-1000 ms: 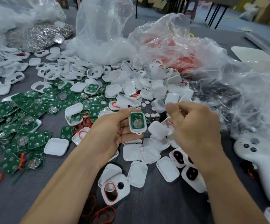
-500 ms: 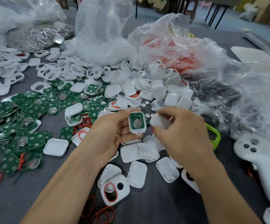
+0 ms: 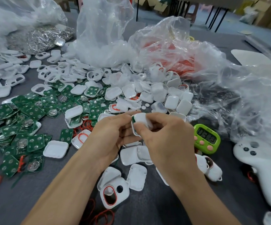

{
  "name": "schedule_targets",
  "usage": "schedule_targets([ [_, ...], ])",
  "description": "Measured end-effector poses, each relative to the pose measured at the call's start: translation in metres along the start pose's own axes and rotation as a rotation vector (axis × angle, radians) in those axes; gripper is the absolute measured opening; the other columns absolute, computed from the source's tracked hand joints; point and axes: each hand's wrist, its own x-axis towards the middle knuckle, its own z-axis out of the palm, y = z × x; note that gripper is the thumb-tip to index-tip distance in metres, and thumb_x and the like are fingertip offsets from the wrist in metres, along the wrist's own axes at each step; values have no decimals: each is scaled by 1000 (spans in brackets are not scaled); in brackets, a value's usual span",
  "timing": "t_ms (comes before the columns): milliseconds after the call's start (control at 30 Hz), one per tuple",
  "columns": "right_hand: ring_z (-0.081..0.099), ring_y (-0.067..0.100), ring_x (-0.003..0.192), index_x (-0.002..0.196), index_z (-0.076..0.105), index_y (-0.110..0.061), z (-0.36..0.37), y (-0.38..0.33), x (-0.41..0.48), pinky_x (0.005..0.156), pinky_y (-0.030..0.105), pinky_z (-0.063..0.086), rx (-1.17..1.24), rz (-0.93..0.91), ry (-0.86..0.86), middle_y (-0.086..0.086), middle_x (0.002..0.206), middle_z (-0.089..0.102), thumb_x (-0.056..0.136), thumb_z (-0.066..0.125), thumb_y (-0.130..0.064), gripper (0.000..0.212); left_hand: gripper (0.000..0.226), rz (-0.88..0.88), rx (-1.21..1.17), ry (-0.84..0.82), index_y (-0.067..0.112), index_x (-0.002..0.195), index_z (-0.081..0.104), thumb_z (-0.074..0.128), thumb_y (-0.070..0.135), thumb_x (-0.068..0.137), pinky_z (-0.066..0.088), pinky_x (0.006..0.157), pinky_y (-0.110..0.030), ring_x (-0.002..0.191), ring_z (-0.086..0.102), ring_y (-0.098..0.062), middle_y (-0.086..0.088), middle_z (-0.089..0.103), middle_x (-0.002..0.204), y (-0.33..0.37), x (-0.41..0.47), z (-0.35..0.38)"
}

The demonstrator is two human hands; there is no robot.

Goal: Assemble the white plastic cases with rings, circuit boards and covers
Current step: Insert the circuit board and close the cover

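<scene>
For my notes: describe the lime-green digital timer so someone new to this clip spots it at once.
Start at the big crumpled clear plastic bag on the right of the view. Just below its near edge, between the right hand and the white handheld controller, lies the lime-green plastic digital timer. Among the white plastic cases, it alone has a dark display and round pink buttons.

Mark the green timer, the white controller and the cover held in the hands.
green timer [image 3: 206, 135], head view, on its dark display.
white controller [image 3: 264, 176], head view, on the middle of its handle.
white cover [image 3: 141, 119], head view, on its bare top face.
</scene>
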Motion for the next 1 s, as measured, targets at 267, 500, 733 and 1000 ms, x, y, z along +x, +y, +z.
schedule_targets([
  [267,72,21,75,98,82,-19,2,-6,-4,73,28,55,-29,-68,69,-2,83,78,80,84,-44,31,32,6,-24,-9,6,115,74,44,4,104,65,74,-37,87,75,-25,-22,77,106,-2,2,-1],
  [500,69,28,66,83,78,-11,7,-7,-10,66,36,57,-168,-186,87,5,78,75,80,87,-34,24,22,21,-24,26,4,105,79,58,3,99,56,52,-21,58,68,-12,-12,76,81,-3,3,-1],
  [733,59,9,60,74,73,-20,6,4,-4,59,24,46,-16,-151,10,-7,66,67,88,75,-36,21,26,79,43,71,-2,100,77,53,-7,94,53,47,-21,54,67,-14,-14,74,73,-6,0,4],
  [1000,78,29,79,89,79,-15,-2,30,22,66,38,64,740,456,-301,7,84,80,94,74,-15,7,34,131,127,-20,12,94,83,54,-6,96,62,63,-28,80,77,-26,-17,79,95,-8,-4,5],
])
